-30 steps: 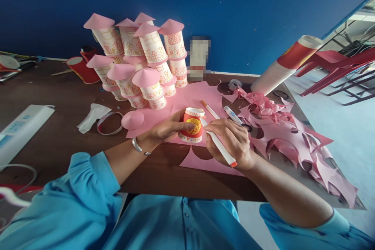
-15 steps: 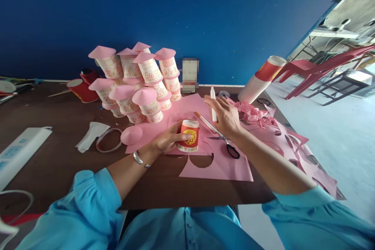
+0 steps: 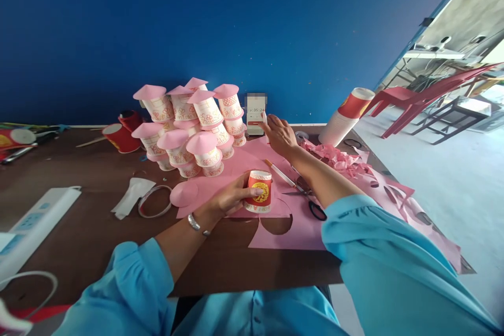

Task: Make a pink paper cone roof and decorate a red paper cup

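Note:
My left hand (image 3: 235,194) is wrapped around a red paper cup (image 3: 264,185), which has a yellow round emblem and drawn-on white bands at rim and base. It holds the cup upright, low over pink paper (image 3: 252,155). My right hand (image 3: 281,134) reaches far forward to a phone (image 3: 255,110) propped against the wall, its screen showing timer digits. A slim white marker (image 3: 264,116) pokes up from that hand, mostly hidden by the fingers. Under my right forearm lie scissors (image 3: 316,210) with black handles and another white marker with an orange end (image 3: 280,172).
Several decorated cup towers (image 3: 189,136) with pink cone roofs stand at the back left. A cone (image 3: 184,194), a tape roll (image 3: 146,210) and a power strip (image 3: 43,226) lie left. On the right are a leaning cup stack (image 3: 340,123) and pink scraps (image 3: 342,157).
My right hand has moved forward and left, from above the scissors to the phone, taking the white marker along. My left hand still grips the cup. The view has shifted slightly.

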Demonstrator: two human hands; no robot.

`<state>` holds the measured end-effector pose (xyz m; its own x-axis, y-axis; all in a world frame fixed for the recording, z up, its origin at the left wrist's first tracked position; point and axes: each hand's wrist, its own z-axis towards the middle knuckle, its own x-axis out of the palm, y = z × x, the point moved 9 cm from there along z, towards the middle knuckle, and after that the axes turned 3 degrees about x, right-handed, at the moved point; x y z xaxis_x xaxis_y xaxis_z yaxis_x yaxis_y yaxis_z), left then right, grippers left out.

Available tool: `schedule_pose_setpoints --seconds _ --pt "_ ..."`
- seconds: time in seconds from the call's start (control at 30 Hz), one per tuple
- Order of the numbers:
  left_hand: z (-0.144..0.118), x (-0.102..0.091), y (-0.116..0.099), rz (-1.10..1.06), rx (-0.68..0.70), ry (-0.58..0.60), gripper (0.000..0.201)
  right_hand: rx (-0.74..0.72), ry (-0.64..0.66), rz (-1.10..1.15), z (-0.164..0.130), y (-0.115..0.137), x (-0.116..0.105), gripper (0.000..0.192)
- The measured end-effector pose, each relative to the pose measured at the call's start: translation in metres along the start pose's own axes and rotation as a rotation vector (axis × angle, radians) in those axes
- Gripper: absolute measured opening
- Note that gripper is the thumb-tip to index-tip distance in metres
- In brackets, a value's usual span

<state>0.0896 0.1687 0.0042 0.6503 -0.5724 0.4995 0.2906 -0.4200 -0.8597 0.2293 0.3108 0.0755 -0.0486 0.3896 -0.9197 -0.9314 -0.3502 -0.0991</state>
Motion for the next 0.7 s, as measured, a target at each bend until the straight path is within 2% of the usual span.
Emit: schedule_pose_setpoints --seconds 0.17,0.37,0.53,0.7 --pt "0.0 0.003 -0.001 0.006 -0.006 0.022 0.06 -0.005 0.008 0.006 0.006 -0.003 0.008 0.058" --pt "-0.002 0.0 -0.001 0.025 -0.007 0.009 0.053 -0.049 0.011 0.019 -0.004 0.003 0.01 0.05" --pt "-0.003 -0.003 -0.001 0.009 0.007 0.011 0.059 0.001 -0.157 0.097 -0.023 0.002 -0.018 0.056" --pt "-0.001 -0.013 -0.004 0.004 0.077 -0.034 0.062 -0.019 -0.302 0.268 -0.076 0.024 -0.058 0.048"
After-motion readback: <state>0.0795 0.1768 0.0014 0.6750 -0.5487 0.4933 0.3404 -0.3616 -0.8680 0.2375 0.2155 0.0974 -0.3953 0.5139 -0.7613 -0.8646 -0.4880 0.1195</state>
